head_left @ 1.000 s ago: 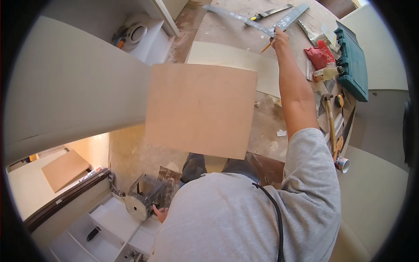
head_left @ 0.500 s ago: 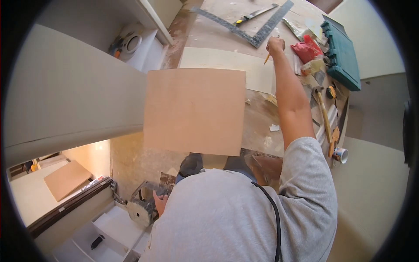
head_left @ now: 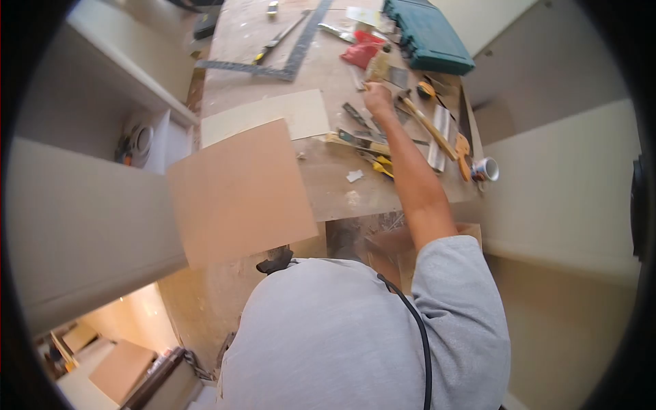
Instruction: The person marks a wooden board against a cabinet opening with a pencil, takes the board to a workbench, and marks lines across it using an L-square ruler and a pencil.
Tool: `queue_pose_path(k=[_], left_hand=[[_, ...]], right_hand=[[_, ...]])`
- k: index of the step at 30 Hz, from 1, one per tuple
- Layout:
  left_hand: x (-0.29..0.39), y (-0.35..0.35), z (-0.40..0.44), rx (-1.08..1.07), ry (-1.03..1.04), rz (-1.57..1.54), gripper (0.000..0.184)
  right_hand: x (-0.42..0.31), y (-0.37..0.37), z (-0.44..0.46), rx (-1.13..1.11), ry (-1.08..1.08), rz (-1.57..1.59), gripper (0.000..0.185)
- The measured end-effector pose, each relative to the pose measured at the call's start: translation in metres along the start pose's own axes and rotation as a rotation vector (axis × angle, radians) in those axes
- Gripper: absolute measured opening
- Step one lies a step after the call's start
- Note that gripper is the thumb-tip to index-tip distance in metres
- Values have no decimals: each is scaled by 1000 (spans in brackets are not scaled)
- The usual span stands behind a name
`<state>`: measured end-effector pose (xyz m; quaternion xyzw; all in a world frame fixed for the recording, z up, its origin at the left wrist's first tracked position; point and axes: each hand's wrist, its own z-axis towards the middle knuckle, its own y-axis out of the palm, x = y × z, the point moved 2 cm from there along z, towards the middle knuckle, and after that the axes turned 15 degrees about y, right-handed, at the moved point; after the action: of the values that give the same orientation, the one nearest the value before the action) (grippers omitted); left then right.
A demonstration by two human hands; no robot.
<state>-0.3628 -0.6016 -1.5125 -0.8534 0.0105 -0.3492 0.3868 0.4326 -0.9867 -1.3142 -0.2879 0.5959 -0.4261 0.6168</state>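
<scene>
My right hand (head_left: 378, 99) reaches over the workbench (head_left: 328, 195) with its fingers curled closed. Whatever lies in them is too blurred to make out. It is close to a clear bottle with yellowish contents (head_left: 378, 65) and to the left of a hammer (head_left: 430, 126). A square tan board (head_left: 242, 191) overhangs the bench's near edge at the left, turned at an angle. Its far edge overlaps a cream-coloured panel (head_left: 301, 113). A metal carpenter's square (head_left: 290, 70) lies farther back beside a yellow-handled tool (head_left: 273, 44). My left hand is out of view.
A green tool case (head_left: 430, 34) stands at the back right by a red bag (head_left: 364, 48). A tape measure (head_left: 425, 89), a yellow-handled tool (head_left: 383, 165) and a white can (head_left: 486, 169) are on the right. A cabinet panel (head_left: 89, 205) borders the left side.
The view has turned right, shifting the bench leftward. My right hand, earlier holding a pencil near the square, is now nearer the tools. The tan board has rotated; my left hand has left view.
</scene>
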Motion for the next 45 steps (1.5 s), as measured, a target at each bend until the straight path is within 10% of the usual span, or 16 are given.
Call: queue_pose_path(k=[4,6,11,25,29,31,45], left_hand=[[19,8,18,-57,42,42,82],[27,11,22,-79,57,59,82],[44,19,26,-137,87,95,81],[57,21,-10,-204,128,226,78],[64,14,-26,-191,147,277,78],[70,11,-33,-182,170,289,78],[85,6,-32,-280,98,266,61]], right_hand=[[30,-12,-1,201,-83,-13,30],[36,-41,-25,672,6,101,33],[97,-93,-129,-95,156,260,31],[349,-237,-220,672,677,15,34],[473,-214,-183,465,652,-277,41],[477,-213,-171,109,1008,350,45],[402,-240,-187,57,741,1132,31]])
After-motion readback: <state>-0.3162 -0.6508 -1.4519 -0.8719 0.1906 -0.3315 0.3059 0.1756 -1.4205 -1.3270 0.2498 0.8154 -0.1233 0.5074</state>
